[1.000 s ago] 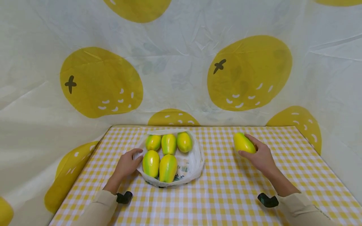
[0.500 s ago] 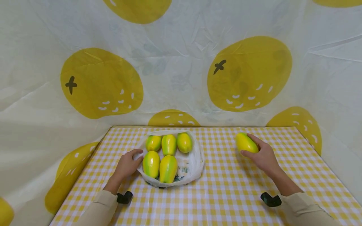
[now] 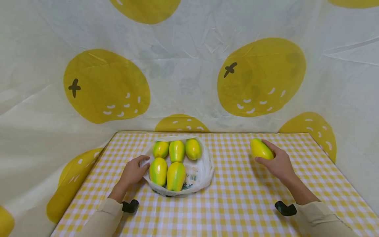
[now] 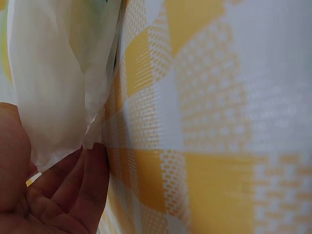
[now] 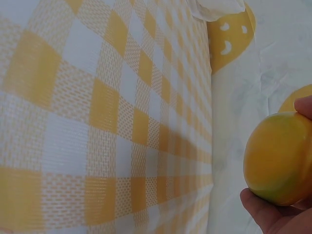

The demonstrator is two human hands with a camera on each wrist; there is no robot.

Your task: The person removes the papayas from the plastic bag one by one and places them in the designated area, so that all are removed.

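Observation:
On the right, above the tablecloth, my right hand [image 3: 277, 164] holds a glossy yellow-green papaya [image 3: 260, 149] between thumb and fingers. The right wrist view shows the papaya [image 5: 278, 158] from its rounded end, clear of the cloth. A white plastic bag [image 3: 202, 179] lies left of centre with its mouth spread wide. Several similar papayas [image 3: 176, 176] rest inside it in two rows. My left hand [image 3: 132, 171] holds the bag's left edge. Up close, the thumb and curled fingers [image 4: 92, 180] lie on either side of the bag's thin plastic [image 4: 53, 87].
A yellow-and-white checked tablecloth [image 3: 234, 197] covers the table. Behind it hangs a pale curtain [image 3: 183, 75] printed with large yellow fruits. Black wrist mounts [image 3: 285, 208] sit by both sleeves. A stretch of cloth separates the bag from the held papaya.
My right hand has drifted slightly to the right, carrying the papaya farther from the bag. The left hand, the bag and the papayas in it look unmoved.

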